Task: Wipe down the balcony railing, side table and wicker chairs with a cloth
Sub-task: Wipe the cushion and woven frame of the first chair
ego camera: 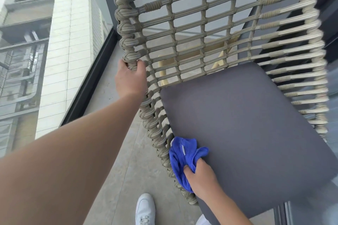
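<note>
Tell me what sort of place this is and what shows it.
Most likely a high-rise apartment balcony. A clear glass balustrade with a dark frame looks down on a neighbouring pale tiled tower, and a woven beige wicker chair with a grey seat cushion stands on the grey tiled floor.

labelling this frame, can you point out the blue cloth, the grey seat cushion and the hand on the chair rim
blue cloth [180, 159], head view, on its bunched middle fold.
grey seat cushion [243, 126], head view, on the bare centre of its top.
left hand [130, 78], head view, on its back, gripping the wicker chair [190, 29] rim.
</note>
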A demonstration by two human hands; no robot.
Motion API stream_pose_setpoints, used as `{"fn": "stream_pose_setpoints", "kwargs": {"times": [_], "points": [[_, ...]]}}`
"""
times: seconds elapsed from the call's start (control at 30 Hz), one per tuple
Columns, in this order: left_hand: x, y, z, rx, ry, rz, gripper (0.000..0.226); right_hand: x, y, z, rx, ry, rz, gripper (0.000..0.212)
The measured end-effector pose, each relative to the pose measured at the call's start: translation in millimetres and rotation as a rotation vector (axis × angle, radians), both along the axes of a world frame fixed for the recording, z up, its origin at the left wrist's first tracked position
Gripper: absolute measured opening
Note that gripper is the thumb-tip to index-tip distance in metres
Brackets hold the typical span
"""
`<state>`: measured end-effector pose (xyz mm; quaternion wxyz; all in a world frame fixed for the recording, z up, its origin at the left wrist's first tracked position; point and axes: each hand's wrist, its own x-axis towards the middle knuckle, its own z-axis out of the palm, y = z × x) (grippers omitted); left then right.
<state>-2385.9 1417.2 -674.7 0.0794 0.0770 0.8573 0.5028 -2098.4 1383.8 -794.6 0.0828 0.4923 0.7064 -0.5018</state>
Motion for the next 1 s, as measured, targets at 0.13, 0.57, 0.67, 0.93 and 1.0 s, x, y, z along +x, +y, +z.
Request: {"fn": "stream_pose_setpoints", "kwargs": {"times": [0.13, 0.57, 0.67, 0.93, 1.0], "points": [[0, -1, 3, -0.013, -0.018, -0.036, 0.026, -5, 0, -4, -0.015, -0.024, -0.016, 0.014], [-2, -6, 53, -0.73, -0.122, -0.345, 0.056, -3, 9, 49, -0.138, 0.146, -0.421, 0.01], [29, -14, 64, -0.758, -0.042, -0.318, 0.065, -8, 24, 92, -0.131, 0.265, -0.517, 0.015], [98, -21, 146, -0.136, -0.46, -0.36, 0.062, -34, 68, 252, -0.107, 0.614, -0.501, 0.009], [105, -24, 191, 0.048, -0.668, -0.367, 0.052, -42, 68, 300, -0.083, 0.693, -0.452, 0.011]]}}
